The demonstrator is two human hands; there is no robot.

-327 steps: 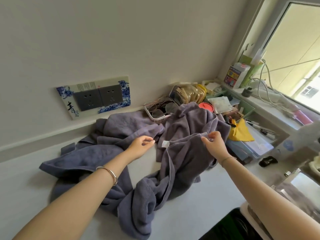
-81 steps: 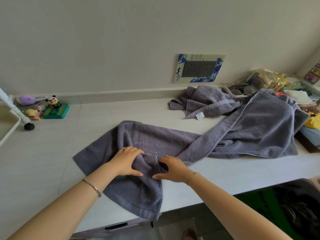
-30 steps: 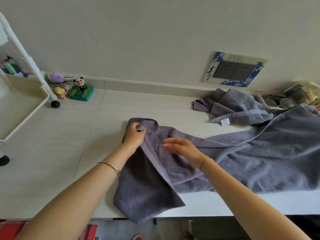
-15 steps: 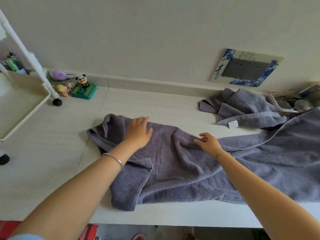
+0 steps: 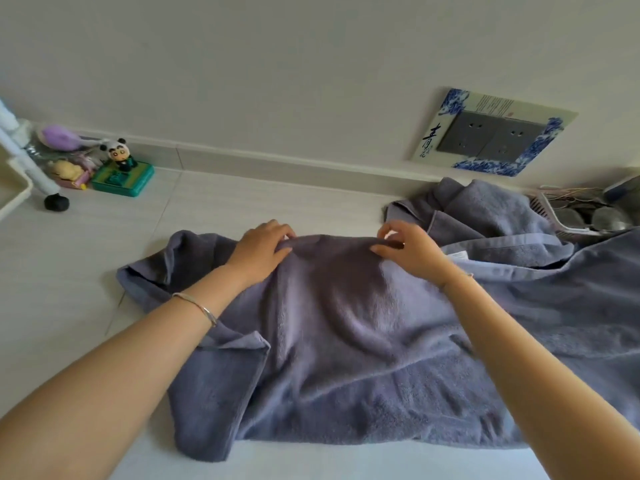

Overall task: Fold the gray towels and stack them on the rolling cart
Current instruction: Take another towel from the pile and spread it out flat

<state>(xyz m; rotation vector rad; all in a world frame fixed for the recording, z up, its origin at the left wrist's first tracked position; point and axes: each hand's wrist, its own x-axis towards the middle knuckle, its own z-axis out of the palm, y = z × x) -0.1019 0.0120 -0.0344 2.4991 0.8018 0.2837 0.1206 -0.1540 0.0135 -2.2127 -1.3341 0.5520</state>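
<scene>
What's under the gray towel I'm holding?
White countertop shows around the gray towel, gripped at its far edge by the left hand and right hand. Whatever lies beneath the cloth is covered.

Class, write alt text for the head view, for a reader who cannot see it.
A left hand and right hand pinch the far edge of a rumpled gray towel on a pale counter. A second gray towel lies crumpled back right, below a wall socket; a panda figure stands far left.
</scene>
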